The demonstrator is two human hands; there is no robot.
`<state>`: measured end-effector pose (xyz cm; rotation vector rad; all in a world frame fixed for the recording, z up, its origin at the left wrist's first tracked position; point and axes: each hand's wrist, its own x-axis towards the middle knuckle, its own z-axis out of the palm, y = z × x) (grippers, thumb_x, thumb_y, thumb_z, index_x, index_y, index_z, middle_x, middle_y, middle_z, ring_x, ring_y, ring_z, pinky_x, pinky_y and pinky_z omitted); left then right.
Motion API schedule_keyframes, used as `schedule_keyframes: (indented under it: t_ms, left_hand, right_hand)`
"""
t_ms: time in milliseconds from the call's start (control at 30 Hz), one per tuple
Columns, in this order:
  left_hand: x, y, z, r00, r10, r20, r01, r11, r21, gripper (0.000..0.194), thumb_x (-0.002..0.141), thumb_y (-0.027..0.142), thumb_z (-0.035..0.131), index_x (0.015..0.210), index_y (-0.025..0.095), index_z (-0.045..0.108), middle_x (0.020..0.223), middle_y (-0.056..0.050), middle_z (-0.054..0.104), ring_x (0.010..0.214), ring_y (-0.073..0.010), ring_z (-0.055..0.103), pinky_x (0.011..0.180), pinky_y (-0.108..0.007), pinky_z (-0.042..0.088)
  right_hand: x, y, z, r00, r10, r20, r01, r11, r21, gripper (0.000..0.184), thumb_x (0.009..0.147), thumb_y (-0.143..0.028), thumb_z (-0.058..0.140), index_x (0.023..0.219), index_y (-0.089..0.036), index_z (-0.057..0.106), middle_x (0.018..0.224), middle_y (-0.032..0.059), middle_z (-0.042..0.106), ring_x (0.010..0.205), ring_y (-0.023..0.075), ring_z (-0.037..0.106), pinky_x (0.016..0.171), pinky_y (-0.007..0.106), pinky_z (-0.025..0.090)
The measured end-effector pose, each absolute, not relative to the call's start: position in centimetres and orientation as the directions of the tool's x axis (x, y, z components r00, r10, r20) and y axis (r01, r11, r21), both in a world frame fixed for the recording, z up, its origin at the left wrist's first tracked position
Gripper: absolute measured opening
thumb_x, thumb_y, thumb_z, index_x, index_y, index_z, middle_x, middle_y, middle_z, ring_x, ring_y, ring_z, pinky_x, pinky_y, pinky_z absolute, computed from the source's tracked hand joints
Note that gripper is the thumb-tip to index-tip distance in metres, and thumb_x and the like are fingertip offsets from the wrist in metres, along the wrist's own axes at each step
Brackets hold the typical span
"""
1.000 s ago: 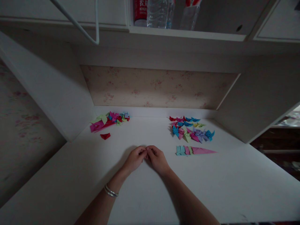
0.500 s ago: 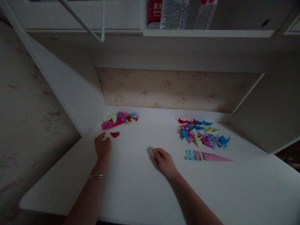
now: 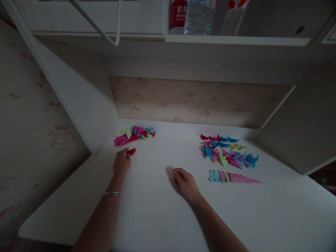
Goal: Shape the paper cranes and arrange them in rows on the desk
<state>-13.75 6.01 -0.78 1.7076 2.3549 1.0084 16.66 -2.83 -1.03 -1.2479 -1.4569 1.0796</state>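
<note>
My left hand (image 3: 122,163) has its thumb and fingers closed on a small red folded paper piece (image 3: 131,151), which pokes out to the right of the fingertips. Just beyond it lies a heap of colourful folded papers (image 3: 139,132) in pink, green, red and blue. My right hand (image 3: 185,182) rests on the white tabletop (image 3: 154,203), fingers curled together, with nothing visible in them. To its right is a long pink folded-paper cone (image 3: 244,178) with turquoise, pink and green bands at its wide end.
Rows of folded paper pieces (image 3: 223,143) and a multicoloured paper chain (image 3: 232,157) lie at the back right. Side panels flank the table. Overhead, a shelf (image 3: 236,40) holds plastic bottles (image 3: 199,17), and a white bent rod (image 3: 105,36) hangs down at left.
My left hand has moved right and closed on the red paper piece, which is now slightly turned. My right hand stays in place. The camera view has shifted a little.
</note>
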Motion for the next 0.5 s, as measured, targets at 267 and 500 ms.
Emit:
schedule_keyframes:
  t_ms: [267,500]
  left_hand:
    - [-13.0,5.2,0.0,-0.362,0.874,0.324,0.840,0.154,0.521,0.028,0.084,0.019,0.047,0.106,0.022,0.064,0.113,-0.009,0.061,0.098,-0.0244,0.061,0.087,-0.035,0.046]
    - [-11.3,4.8,0.5,-0.342,0.863,0.372,0.777,0.037,0.628,0.030,0.085,0.026,0.050,0.113,0.020,0.058,0.102,-0.008,0.069,0.088,-0.0213,0.064,0.082,-0.032,0.047]
  right_hand:
    - [16.7,-2.9,-1.0,-0.079,0.991,0.105,0.228,0.120,-0.966,0.035,0.085,-0.052,0.050,0.086,-0.020,0.064,0.059,-0.0012,0.056,0.052,0.0132,0.049,0.050,0.024,0.036]
    - [16.7,-2.9,-1.1,-0.082,0.992,0.101,0.205,0.116,-0.972,0.038,0.084,-0.054,0.050,0.085,-0.019,0.064,0.059,-0.0001,0.056,0.052,0.0135,0.049,0.049,0.023,0.036]
